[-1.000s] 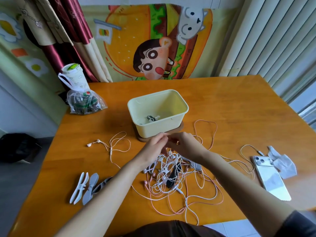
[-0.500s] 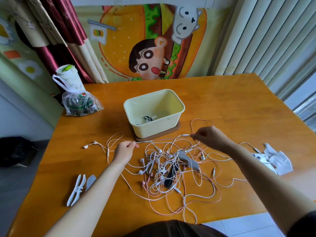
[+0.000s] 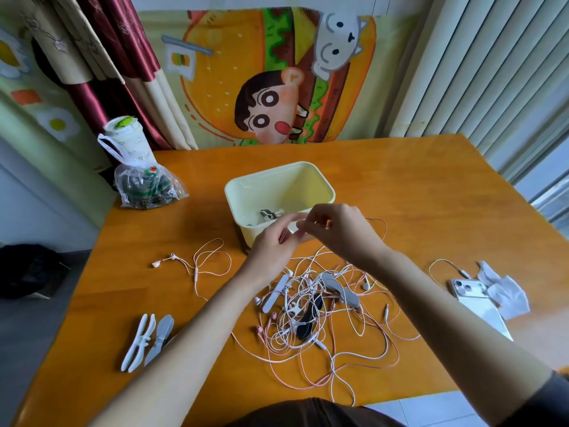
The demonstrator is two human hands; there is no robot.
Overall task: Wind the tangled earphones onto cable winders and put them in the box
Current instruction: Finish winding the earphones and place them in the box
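Hands back together over the tangle, working one cord loose

Half a sec ago the hands were pulled wide apart with a cord stretched between them. Now the left hand (image 3: 274, 241) and right hand (image 3: 338, 232) have met again, lifted just in front of the box (image 3: 326, 192). Both have fingers curled and tips pinched together, looks like on that thin cord (image 3: 311, 257), though blur hides the strand at the fingertips. My guess is they're gathering the slack bit by bit to pull one pair free. Most of the earphones are still a tangle (image 3: 308, 318) on the table (image 3: 431, 195) between the arms. One wound set (image 3: 269, 214) is in the box, and spare winders (image 3: 144, 343) sit off to the left, so it's early days
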